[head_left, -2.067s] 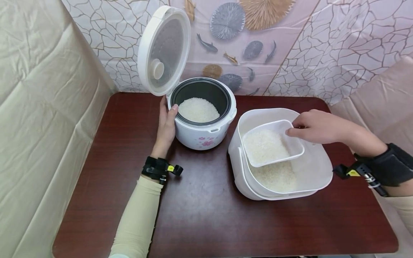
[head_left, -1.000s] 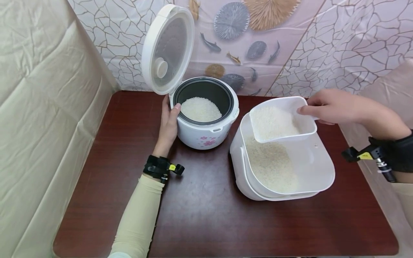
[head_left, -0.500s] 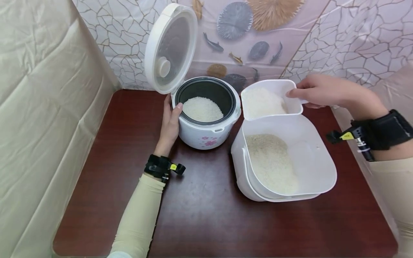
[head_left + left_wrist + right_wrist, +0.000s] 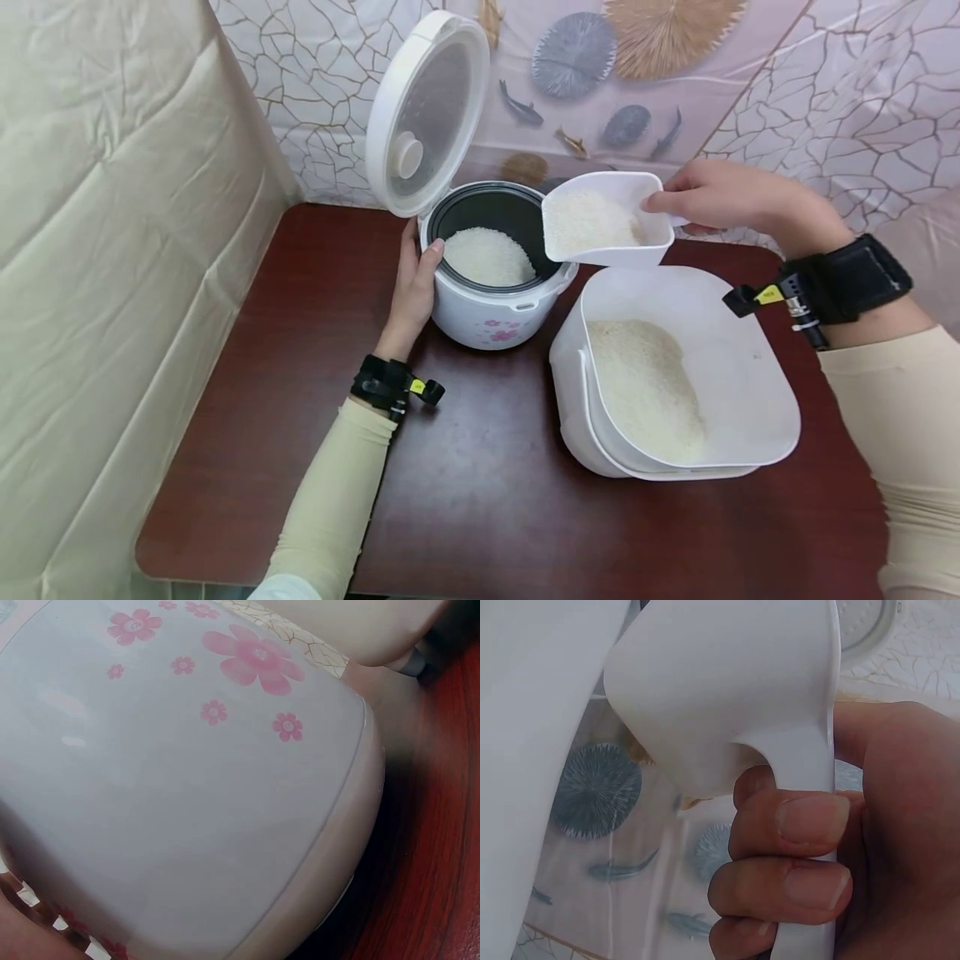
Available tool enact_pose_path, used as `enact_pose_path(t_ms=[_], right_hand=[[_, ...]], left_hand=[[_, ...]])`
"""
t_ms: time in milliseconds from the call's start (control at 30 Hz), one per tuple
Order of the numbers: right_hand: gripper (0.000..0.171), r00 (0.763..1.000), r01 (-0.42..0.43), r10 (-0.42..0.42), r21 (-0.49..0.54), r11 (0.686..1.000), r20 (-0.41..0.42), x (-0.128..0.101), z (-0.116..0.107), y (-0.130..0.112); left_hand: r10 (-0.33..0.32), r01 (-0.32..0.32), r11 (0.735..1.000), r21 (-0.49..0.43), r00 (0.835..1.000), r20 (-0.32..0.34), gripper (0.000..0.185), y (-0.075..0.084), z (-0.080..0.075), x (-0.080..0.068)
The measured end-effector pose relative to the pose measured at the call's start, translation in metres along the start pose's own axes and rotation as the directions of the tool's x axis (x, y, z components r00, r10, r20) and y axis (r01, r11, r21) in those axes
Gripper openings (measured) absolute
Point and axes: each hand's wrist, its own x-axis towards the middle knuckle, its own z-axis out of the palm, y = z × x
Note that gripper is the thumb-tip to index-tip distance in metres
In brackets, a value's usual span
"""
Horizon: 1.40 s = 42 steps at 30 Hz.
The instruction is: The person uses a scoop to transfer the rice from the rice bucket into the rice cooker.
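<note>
A white rice cooker (image 4: pixel 472 321) with pink flowers stands at the back of the table, its lid (image 4: pixel 446 100) raised. White rice (image 4: pixel 487 257) lies in its dark inner pot (image 4: pixel 517 208). My left hand (image 4: pixel 411 292) holds the cooker's left side, thumb at the rim; the other fingers are partly hidden behind it. My right hand (image 4: pixel 731 196) grips the handle of a white scoop (image 4: pixel 633 257) loaded with rice (image 4: pixel 588 223). The scoop's front edge is over the pot's right rim. In the right wrist view, fingers (image 4: pixel 795 889) curl round the scoop's handle (image 4: pixel 806 765).
A white rice bin (image 4: pixel 757 375) with rice (image 4: pixel 645 392) in it stands right of the cooker, below the scoop. The dark red table (image 4: pixel 480 500) extends in front. Patterned cloth (image 4: pixel 862 108) hangs behind, and a beige cloth (image 4: pixel 112 292) is on the left.
My right hand has lifted the rice-filled scoop out of the bin and carried it left to the cooker's rim. My left hand keeps its hold on the cooker. The head view has shifted slightly.
</note>
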Motion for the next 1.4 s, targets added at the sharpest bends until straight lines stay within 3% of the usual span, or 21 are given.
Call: enact_pose_path(t_ms=[200,467,800,1200,1400], right_hand=[[0.052,1.0,0.02,-0.019,-0.026,0.999,0.021,0.014,-0.002,-0.007],[0.055,0.998,0.041,-0.037,-0.08,0.996,0.056,0.035,0.0,-0.021],[0.052,0.996,0.06,-0.051,-0.125,0.99,0.069,0.046,0.002,-0.041],[0.057,0.994,0.041,-0.023,-0.158,0.987,0.111,0.047,-0.001,-0.045],[0.056,0.996,0.038,-0.02,-0.209,0.977,0.089,0.046,0.001,-0.047]], left_hand=[[-0.013,0.013,1.0,0.004,1.0,-0.004,0.081,0.002,0.001,0.0],[-0.036,0.036,0.999,-0.017,0.999,0.008,0.079,0.026,0.003,-0.007],[-0.032,0.032,0.999,0.015,0.999,-0.002,0.082,0.001,0.0,0.0],[-0.021,0.021,0.999,0.032,1.0,-0.002,0.081,0.003,0.0,0.0],[-0.017,0.017,0.999,0.046,1.0,-0.012,0.083,0.0,0.0,0.0]])
